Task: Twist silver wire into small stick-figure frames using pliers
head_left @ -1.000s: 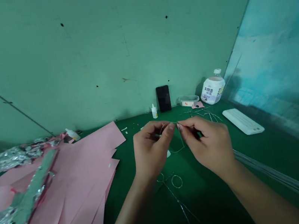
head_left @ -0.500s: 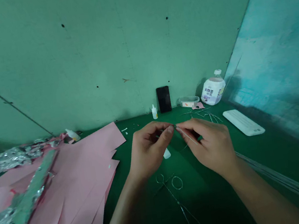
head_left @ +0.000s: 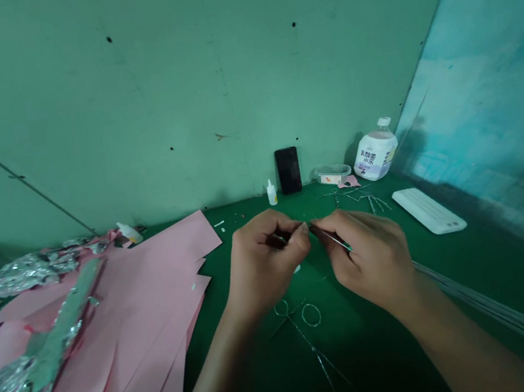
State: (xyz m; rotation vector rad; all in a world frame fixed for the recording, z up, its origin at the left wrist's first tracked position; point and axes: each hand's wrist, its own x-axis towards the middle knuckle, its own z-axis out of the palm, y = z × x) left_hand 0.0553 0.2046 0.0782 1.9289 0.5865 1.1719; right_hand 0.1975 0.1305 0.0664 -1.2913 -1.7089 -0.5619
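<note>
Above the green table, my left hand (head_left: 266, 255) and my right hand (head_left: 369, 258) meet fingertip to fingertip. Both are closed in a pinch on a thin wire (head_left: 337, 241), whose straight end lies along my right fingers. The part between the fingertips is too small to make out. Below them on the table lies a figure of twisted wire (head_left: 305, 341) with a loop at its top and two legs. A separate wire ring (head_left: 311, 314) rests beside it. A small white object (head_left: 297, 269) shows partly behind my left hand.
Pink paper sheets (head_left: 157, 285) and silver foil (head_left: 30, 271) cover the left side. Along the wall stand a glue bottle (head_left: 271, 193), a phone (head_left: 288, 170), a plastic tub (head_left: 333, 174) and a large bottle (head_left: 375, 155). Right are a white box (head_left: 428, 210) and straight wires (head_left: 488, 306).
My hands stay pinched together, with the fingers slightly shifted and the wire's end at a slightly different angle. The view has moved a little.
</note>
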